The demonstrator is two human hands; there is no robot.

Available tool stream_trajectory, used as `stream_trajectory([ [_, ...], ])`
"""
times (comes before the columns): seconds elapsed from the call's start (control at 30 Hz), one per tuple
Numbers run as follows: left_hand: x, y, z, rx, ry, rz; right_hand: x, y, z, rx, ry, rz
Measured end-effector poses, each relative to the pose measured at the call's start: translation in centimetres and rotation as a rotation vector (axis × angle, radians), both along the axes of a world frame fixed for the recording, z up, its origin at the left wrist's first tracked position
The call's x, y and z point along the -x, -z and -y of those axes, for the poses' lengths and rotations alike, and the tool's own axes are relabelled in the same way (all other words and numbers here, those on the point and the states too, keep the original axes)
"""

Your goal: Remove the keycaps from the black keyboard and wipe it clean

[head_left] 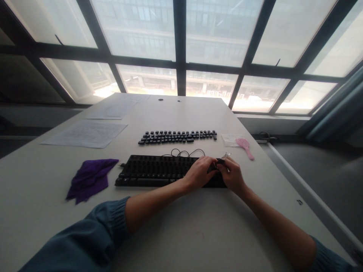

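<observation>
A black keyboard (150, 166) lies across the table, its front row still capped and the rows behind stripped of many caps. Over its right end my left hand (200, 172) is closed, fingertips pinched at a small black keycap (220, 161). My right hand (233, 174) meets it there, also closed, with a wire keycap puller (227, 154) sticking up from its fingers. The fingers partly hide both small pieces. Behind the keyboard, several loose black keycaps (177, 136) are set out in rows.
A purple cloth (90, 177) lies left of the keyboard, near its USB plug (121, 165). A thin black cable (184, 152) loops behind it. To the right are a pink brush (245, 147) and a clear plastic bag (229, 140). Paper sheets (87, 133) lie at the back left.
</observation>
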State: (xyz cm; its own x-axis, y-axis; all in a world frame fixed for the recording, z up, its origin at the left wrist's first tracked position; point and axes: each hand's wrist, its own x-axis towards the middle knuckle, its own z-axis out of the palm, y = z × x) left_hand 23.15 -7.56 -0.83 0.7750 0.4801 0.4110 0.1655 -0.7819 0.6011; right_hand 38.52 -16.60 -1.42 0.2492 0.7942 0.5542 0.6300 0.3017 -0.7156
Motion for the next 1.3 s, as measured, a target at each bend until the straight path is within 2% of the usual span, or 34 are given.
stream_trajectory([
  [0.17,0.2,-0.4,0.6,-0.147,0.005,-0.003,0.1,0.1,0.1,0.121,0.106,-0.184],
  [0.4,0.5,-1.3,1.1,-0.463,-0.009,-0.109,-0.1,0.1,0.1,0.095,0.104,-0.245],
  [0.5,0.5,-1.6,1.2,-0.515,-0.019,-0.111,-0.2,0.2,0.2,0.096,0.092,-0.266],
  [0.63,0.3,-1.4,1.3,-0.488,-0.022,-0.071,0.1,0.1,0.3,0.111,0.085,-0.182],
  [0.73,0.1,-0.9,1.4,-0.394,-0.004,-0.002,0.2,-0.4,0.4,0.134,0.097,-0.093],
  [0.87,0.0,-0.8,1.5,-0.349,0.031,0.059,0.3,-1.3,0.6,0.143,0.150,-0.084],
  [1.0,0.1,-1.2,1.8,-0.423,0.074,0.021,0.6,-1.7,0.6,0.197,0.151,-0.275],
  [1.1,0.1,-1.7,2.1,-0.391,0.072,0.049,0.8,-1.6,0.6,0.273,0.097,-0.488],
  [1.2,0.4,-2.6,2.0,-0.327,0.055,0.097,0.8,-1.5,0.5,0.248,0.072,-0.543],
  [1.3,0.8,-4.4,0.4,-0.281,0.022,0.087,0.7,-1.4,0.4,0.197,0.075,-0.552],
])
